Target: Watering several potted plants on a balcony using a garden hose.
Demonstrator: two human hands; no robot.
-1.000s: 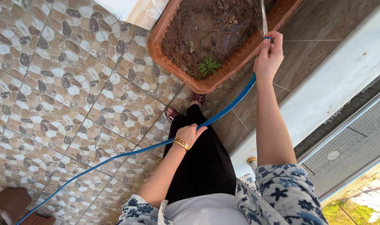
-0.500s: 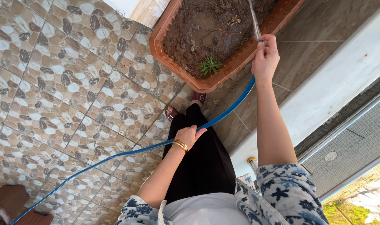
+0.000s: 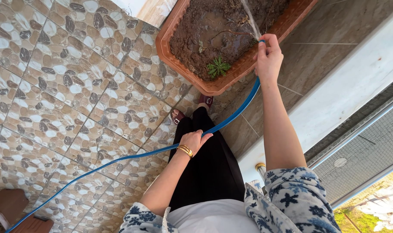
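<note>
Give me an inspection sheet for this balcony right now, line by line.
Surface: pebble-pattern floor tiles, dry where visible.
Job's things: blue hose spraying water into terracotta planter; soil wet, small green plant near its rim.
Clutter: brown object at lower left corner.
Hands: right hand grips hose end; left hand holds hose mid-length.
Cables: nothing seen besides the hose.
Surroundings: white ledge, metal railing.

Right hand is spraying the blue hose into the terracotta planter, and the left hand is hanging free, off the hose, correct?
Not quite. In the head view the left hand grips the blue hose farther back; the right hand does spray into the terracotta planter.
</note>
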